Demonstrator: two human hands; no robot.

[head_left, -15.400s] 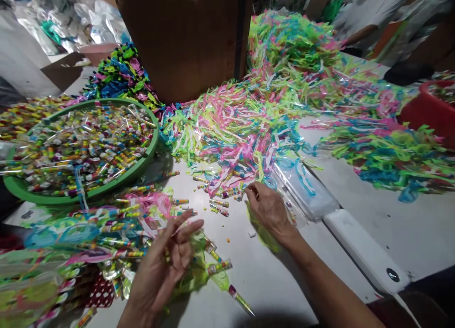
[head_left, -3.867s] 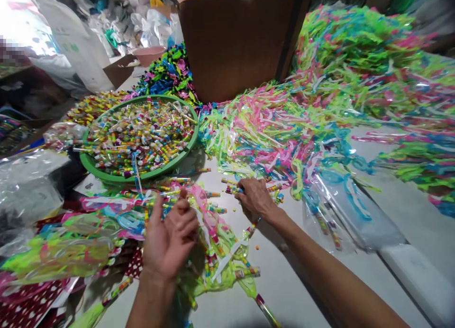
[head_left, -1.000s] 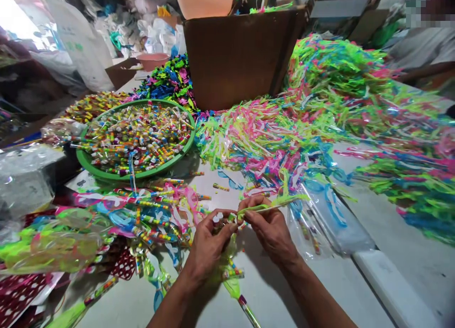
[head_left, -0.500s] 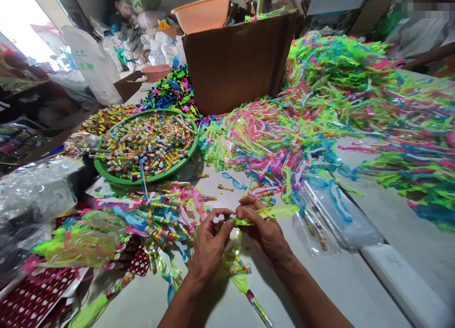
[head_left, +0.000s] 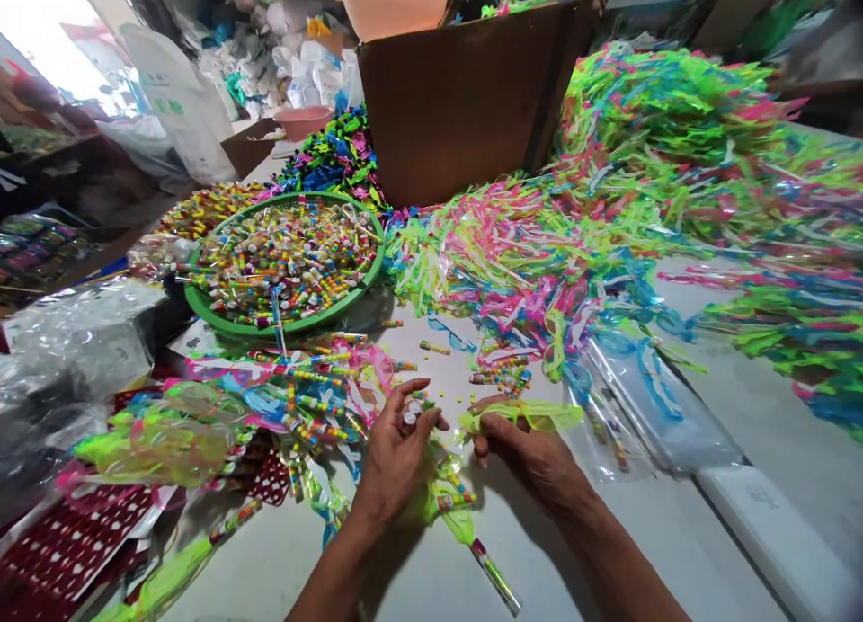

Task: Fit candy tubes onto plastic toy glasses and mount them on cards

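Note:
My left hand (head_left: 396,449) is curled around small candy tubes (head_left: 411,412), whose round ends show between thumb and fingers. To its right, my right hand (head_left: 529,447) pinches a pair of yellow-green plastic toy glasses (head_left: 549,415) near one end. A small gap separates the two hands. Below them on the white table (head_left: 580,559) lie more yellow-green glasses and a candy tube (head_left: 495,575) filled with coloured candies, joined to a yellow-green piece. Just beyond my fingers are several loose candy tubes (head_left: 502,377) and tiny yellow candies.
A green basket (head_left: 192,303) full of candy tubes stands at the left, with glasses and tubes heaped before it. Behind is a brown carton (head_left: 465,110). A large pile of coloured glasses (head_left: 661,128) spreads rightward. Clear plastic bags (head_left: 674,424) lie at the right.
My hands have moved apart; the glasses' end has come away from the tubes in my left hand. The left hand's fingers have loosened slightly. The view has shifted a little.

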